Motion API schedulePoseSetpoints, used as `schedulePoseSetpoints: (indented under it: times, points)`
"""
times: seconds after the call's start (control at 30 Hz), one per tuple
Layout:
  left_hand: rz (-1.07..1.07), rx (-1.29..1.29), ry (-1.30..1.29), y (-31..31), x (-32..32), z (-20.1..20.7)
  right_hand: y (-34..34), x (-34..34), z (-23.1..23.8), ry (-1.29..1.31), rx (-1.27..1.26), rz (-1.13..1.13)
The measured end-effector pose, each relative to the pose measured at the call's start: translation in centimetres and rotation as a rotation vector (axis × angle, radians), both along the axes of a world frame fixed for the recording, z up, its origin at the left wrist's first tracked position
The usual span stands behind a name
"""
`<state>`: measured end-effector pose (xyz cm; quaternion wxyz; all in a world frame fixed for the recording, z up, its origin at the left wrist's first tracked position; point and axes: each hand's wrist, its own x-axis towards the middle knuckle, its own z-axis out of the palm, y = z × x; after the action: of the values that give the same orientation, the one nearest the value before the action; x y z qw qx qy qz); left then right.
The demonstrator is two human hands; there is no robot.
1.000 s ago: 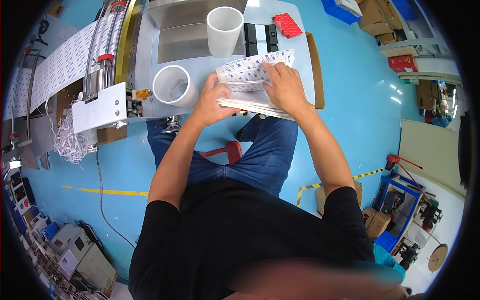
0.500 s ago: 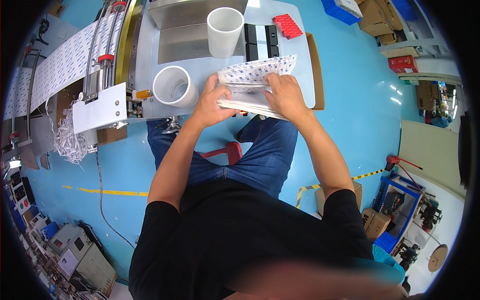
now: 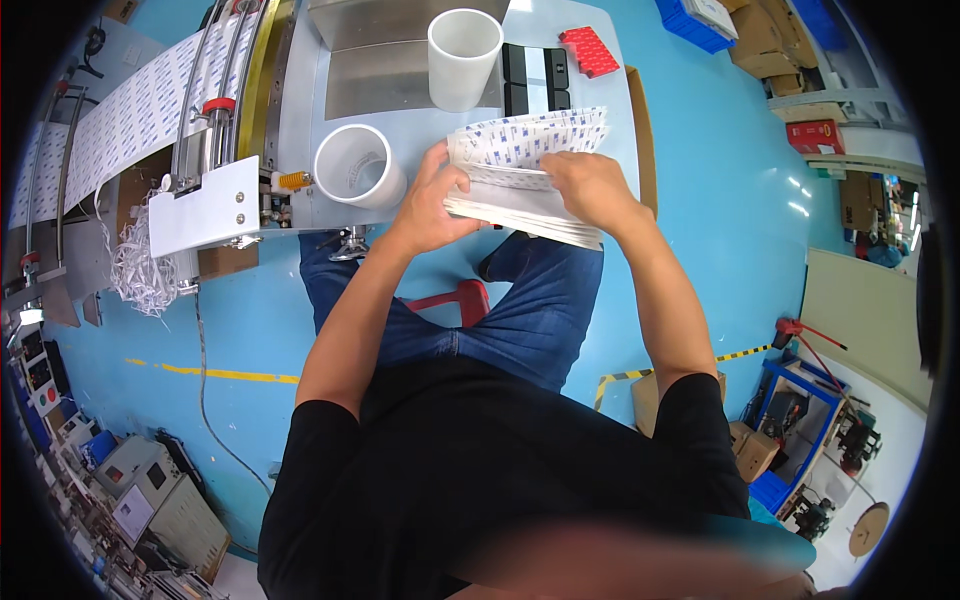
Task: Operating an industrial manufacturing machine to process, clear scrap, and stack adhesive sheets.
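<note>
A stack of thin white sheets with blue print [image 3: 525,140] is spread like a fan at the table's near edge. My left hand [image 3: 432,208] grips the stack by its left end, thumb on the inside and fingers round the outside. Among the parted sheets, my right hand [image 3: 598,192] is closed on the edge of some inner ones, its fingertips partly hidden. The far sheets stand up with their print showing, while the near ones lean toward me with plain white faces.
Two white tubes [image 3: 458,82] [image 3: 350,178] stand on the grey table [image 3: 410,130]. Beyond the sheets lie a black-and-grey device [image 3: 535,75] and a red packet [image 3: 589,52]. A roller machine [image 3: 215,130] with printed web stands at left, with shredded strips [image 3: 143,270] hanging below.
The stack has opened wider, showing more of a plain inner face. My right hand has moved slightly to the right, while my left hand keeps its grip. The whole view has shifted a little.
</note>
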<state>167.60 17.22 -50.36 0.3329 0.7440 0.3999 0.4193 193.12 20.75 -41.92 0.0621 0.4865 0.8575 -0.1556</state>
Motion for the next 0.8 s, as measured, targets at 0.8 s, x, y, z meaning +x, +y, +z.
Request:
schedulePoseSetpoints:
  times: [0.8]
  points:
    - [0.033, -0.055, -0.026, 0.1, 0.6, 0.1, 0.7, -1.0, 0.6, 0.176, 0.465, -0.045]
